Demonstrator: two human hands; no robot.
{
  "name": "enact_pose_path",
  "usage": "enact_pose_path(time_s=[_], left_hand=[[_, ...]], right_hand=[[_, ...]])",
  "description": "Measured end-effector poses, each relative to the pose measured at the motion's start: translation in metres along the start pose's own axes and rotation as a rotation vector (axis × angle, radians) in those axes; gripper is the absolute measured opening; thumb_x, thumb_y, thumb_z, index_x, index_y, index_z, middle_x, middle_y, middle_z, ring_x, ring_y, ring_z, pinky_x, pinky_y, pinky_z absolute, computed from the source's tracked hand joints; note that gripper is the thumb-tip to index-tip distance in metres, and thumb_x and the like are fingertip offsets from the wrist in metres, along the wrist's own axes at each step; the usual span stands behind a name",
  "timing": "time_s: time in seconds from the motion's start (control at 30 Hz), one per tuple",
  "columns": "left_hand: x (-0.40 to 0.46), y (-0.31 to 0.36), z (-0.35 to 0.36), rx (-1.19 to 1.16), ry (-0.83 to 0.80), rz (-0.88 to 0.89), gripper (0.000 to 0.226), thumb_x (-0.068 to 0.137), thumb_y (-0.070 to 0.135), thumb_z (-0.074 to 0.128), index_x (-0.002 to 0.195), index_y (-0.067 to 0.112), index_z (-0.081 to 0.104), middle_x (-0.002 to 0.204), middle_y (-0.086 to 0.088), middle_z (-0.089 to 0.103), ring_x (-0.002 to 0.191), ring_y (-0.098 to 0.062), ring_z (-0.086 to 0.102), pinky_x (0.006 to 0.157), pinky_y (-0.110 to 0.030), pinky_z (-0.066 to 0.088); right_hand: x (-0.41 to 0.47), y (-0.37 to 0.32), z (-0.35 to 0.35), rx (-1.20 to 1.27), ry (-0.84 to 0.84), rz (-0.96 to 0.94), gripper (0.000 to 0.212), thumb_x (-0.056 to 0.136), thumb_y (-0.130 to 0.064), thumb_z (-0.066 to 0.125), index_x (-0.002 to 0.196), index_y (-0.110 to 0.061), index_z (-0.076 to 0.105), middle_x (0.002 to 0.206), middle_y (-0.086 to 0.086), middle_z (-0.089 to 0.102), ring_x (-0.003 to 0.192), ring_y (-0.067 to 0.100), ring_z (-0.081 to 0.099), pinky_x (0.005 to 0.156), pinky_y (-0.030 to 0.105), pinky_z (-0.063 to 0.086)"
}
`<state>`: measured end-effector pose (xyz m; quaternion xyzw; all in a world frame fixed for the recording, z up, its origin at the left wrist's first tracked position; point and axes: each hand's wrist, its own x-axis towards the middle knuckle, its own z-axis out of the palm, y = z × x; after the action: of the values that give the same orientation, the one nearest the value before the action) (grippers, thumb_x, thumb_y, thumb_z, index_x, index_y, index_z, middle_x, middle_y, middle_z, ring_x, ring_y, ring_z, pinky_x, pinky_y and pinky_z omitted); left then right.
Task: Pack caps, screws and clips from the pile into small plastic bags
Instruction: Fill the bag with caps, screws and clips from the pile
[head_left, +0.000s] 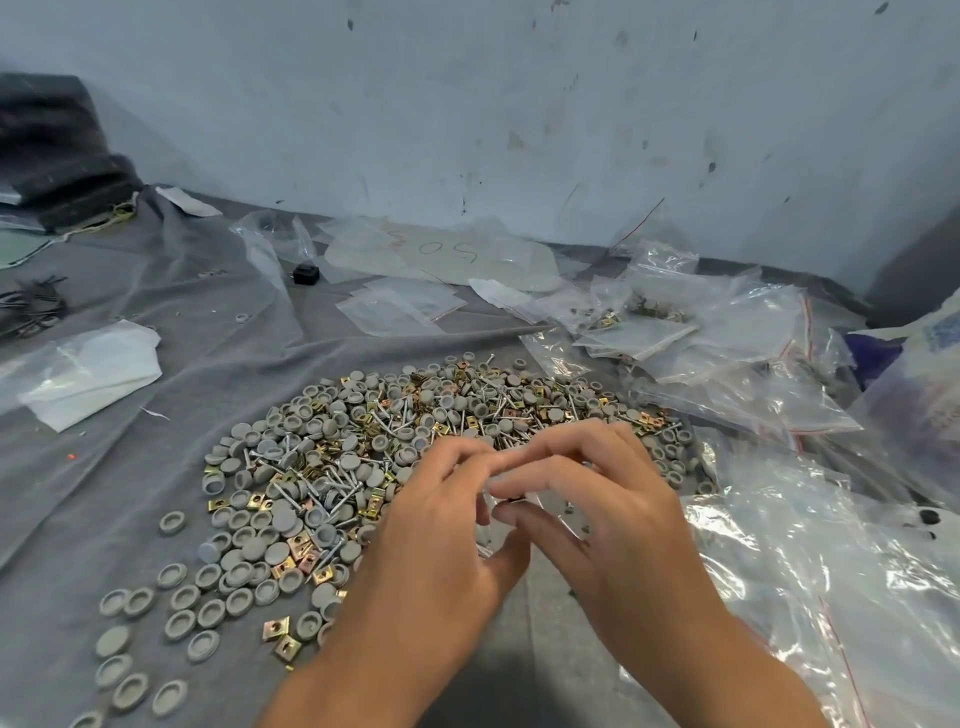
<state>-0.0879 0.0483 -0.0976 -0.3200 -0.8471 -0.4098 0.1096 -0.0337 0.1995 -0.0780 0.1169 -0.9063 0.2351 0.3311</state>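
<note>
**benchwatcher:** what's going on in this shot? looks like a hardware explosion lol

**me:** haha yeah. I'm sitting at the bench (93, 483), which has a grey cloth over it. The pile (415, 447) of grey caps, silver screws and brassy square clips is lying right in front of me, with loose caps (179, 597) trailing off toward my near left.

**benchwatcher:** and your hands?

**me:** Both are hovering over the near right edge of the pile, fingertips meeting. My left hand (441, 540) and right hand (608, 514) are pinching a small clear bag (511, 501) between them, fingers curled around its top. It's mostly hidden behind my fingers, so I can't tell what's inside it.

**benchwatcher:** what's all the plastic on the right?

**me:** That's a heap of clear zip bags (779, 530) lying just beside my right hand, and more bags (670, 317) are piling up behind the pile, a few with parts in them. A flat stack of small bags (400, 306) is sitting farther back near the wall.
</note>
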Motion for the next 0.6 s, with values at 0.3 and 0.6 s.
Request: enact_pose_path(time_s=[0.3, 0.6], left_hand=[[-0.001, 0.012, -0.007, -0.051, -0.004, 0.072, 0.053, 0.074, 0.056, 0.067, 0.123, 0.037, 0.060, 0.118, 0.028, 0.050, 0.110, 0.002, 0.056, 0.088, -0.011, 0.045], [0.003, 0.003, -0.014, -0.192, 0.269, 0.079, 0.039, 0.078, 0.013, 0.076, 0.105, 0.040, 0.071, 0.099, 0.023, 0.072, 0.091, 0.000, 0.071, 0.077, -0.015, 0.055]], right_hand=[[0.001, 0.020, -0.008, 0.095, 0.030, 0.153, 0.015, 0.101, -0.033, 0.058, 0.107, -0.033, 0.072, 0.123, -0.022, 0.057, 0.122, 0.009, 0.053, 0.098, 0.022, 0.042], [0.004, 0.017, -0.010, 0.319, 0.177, 0.192, 0.010, 0.095, -0.027, 0.067, 0.099, -0.036, 0.068, 0.100, -0.019, 0.068, 0.094, 0.013, 0.066, 0.075, 0.022, 0.047]])
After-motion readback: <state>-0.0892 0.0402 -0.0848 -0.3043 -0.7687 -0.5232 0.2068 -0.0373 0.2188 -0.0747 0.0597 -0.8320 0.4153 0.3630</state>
